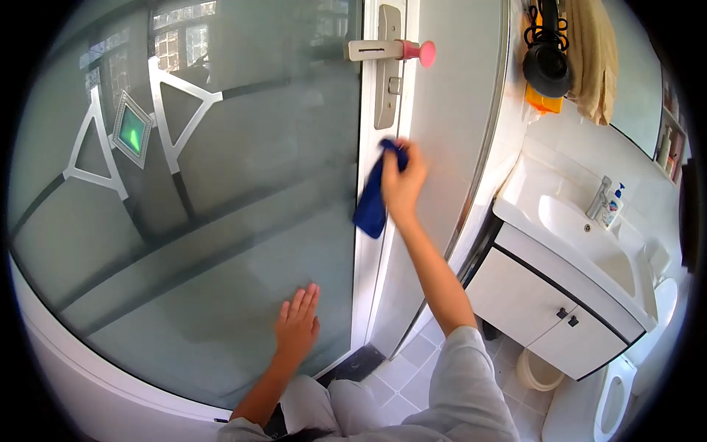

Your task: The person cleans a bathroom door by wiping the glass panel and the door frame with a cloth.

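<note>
My right hand [403, 184] grips a dark blue cloth [373, 202] against the white frame at the edge of a frosted glass door [243, 243]. The cloth hangs down below my fingers, just under the metal lock plate [387, 114]. Above it, the door handle [374, 50] sticks out sideways, with a pink suction-cup-like piece [417, 53] at its end. Lower down, my left hand [298, 318] rests flat on the glass with its fingers stretched out, holding nothing.
To the right stands a white washbasin [549, 177] on a cabinet [545, 295], with a tap [600, 197] and a pump bottle [613, 206]. A hair dryer [549, 66] and a beige towel [593, 62] hang above. A bucket [539, 370] and a toilet [607, 401] stand on the tiled floor.
</note>
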### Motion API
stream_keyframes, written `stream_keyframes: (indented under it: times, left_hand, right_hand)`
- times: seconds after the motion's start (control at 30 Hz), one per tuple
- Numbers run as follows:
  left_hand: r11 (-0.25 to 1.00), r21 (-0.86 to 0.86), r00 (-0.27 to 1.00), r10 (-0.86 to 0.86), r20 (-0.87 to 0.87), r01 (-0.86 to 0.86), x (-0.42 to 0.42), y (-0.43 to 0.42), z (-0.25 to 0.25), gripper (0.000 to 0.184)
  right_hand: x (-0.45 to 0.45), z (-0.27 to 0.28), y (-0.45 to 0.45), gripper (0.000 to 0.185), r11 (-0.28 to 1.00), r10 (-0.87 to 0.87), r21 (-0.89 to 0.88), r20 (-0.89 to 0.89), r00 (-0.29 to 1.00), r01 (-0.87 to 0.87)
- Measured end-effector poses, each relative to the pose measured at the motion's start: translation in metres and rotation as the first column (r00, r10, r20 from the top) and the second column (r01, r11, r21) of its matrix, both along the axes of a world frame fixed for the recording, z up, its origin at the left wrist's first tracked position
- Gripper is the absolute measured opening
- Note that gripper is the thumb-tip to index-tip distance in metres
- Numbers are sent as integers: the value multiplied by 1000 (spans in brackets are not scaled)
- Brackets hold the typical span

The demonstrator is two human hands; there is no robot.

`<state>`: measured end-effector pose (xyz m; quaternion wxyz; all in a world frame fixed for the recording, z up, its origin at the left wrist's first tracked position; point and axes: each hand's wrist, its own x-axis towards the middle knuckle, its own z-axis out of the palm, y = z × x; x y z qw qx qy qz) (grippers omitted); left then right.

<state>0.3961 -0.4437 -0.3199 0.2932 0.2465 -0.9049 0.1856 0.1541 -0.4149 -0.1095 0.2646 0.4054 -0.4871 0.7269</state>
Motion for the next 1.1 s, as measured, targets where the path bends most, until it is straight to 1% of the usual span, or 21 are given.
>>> stream_keyframes:
  times: [0.07, 0.17, 0.2, 0.27, 0.3, 0.33, 0.4, 0.43, 0.53, 0.57, 0.6, 0.67, 0.7, 0.73, 0.8, 0.87, 0.9, 0.93, 1.03, 1.07, 1.1]
  left_hand:
    - [1000, 11, 1000, -1, -8, 1, -2, 2, 2, 69]
    - [1000, 1, 1000, 17, 12, -17, 0, 4, 3, 70]
    - [1000, 7, 1000, 15, -8, -15, 0, 3, 5, 67]
    - [1000, 16, 1000, 16, -20, -16, 1, 4, 6, 64]
    - [999, 31, 1000, 5, -25, -5, 1, 4, 6, 64]
    - [999, 49, 1000, -5, -28, 6, 1, 4, 6, 64]
    - [998, 68, 999, -14, -38, 16, 3, 6, 10, 65]
    - [996, 87, 998, -27, -50, 31, 3, 8, 11, 65]
    - [992, 117, 997, -38, -61, 45, 3, 10, 14, 67]
    - [992, 116, 998, -42, -54, 48, 3, 11, 13, 67]
    - [994, 103, 997, -42, -60, 48, 3, 10, 13, 67]
    - [995, 91, 997, -37, -68, 43, 2, 10, 14, 68]
    - [994, 99, 997, -33, -72, 40, 2, 10, 13, 68]
    - [993, 110, 997, -28, -74, 36, 2, 11, 12, 68]
    - [993, 118, 998, -17, -63, 25, 3, 13, 14, 67]
    - [993, 119, 999, -9, -53, 15, 0, 11, 10, 66]
    - [998, 67, 999, -7, -36, 10, 1, 9, 7, 67]
    - [1000, 12, 1000, -5, -24, 5, 0, 7, 5, 68]
    - [996, 86, 999, -8, -32, 11, -1, 9, 3, 68]
    - [996, 94, 1000, -7, -29, 9, -3, 9, 4, 68]
    - [995, 100, 1000, -2, -28, 4, -3, 10, 7, 68]
  right_hand:
    - [24, -35, 1, 15, 999, 1, 32, -128, 992, 3]
    - [12, -27, 2, 15, 996, 48, 79, -133, 990, -38]
    - [8, -12, 1, 15, 998, 56, 4, -93, 994, -56]
    - [-7, 14, 1, 14, 999, 37, -40, 68, 997, -34]
    - [2, 15, 1, 14, 998, -14, -62, 79, 997, 19]
    - [9, 6, 0, 14, 998, -12, -60, 82, 997, 17]
    - [21, -18, 1, 14, 996, 83, -9, -91, 992, -84]
    - [20, -25, 1, 15, 994, 99, 53, -86, 991, -95]
    - [-3, -2, 3, 14, 991, 133, 43, -63, 989, -130]
    - [-11, 10, 2, 14, 1000, -8, -29, -71, 997, 6]
    - [-11, 20, 2, 14, 997, 11, -74, -5, 1000, -12]
    - [-1, 8, -5, 14, 994, -88, -67, -13, 996, 87]
    - [8, -4, -2, 15, 999, -40, -1, -34, 999, 40]
    - [16, -18, -4, 16, 997, -25, -79, -134, 991, 14]
    - [4, -23, -3, 15, 1000, -5, -30, -175, 984, 0]
    - [-4, 4, 3, 13, 1000, 6, -17, -22, 1000, -6]
    - [-13, 17, 0, 12, 988, -88, -132, -67, 994, 79]
    - [-10, 19, -1, 13, 993, -68, -94, 26, 997, 71]
    - [8, -23, 0, 16, 998, -55, 11, -80, 995, 56]
    - [11, -39, -3, 17, 1000, -25, 5, -121, 992, 25]
    - [7, -37, 0, 17, 1000, 2, 9, -143, 990, -1]
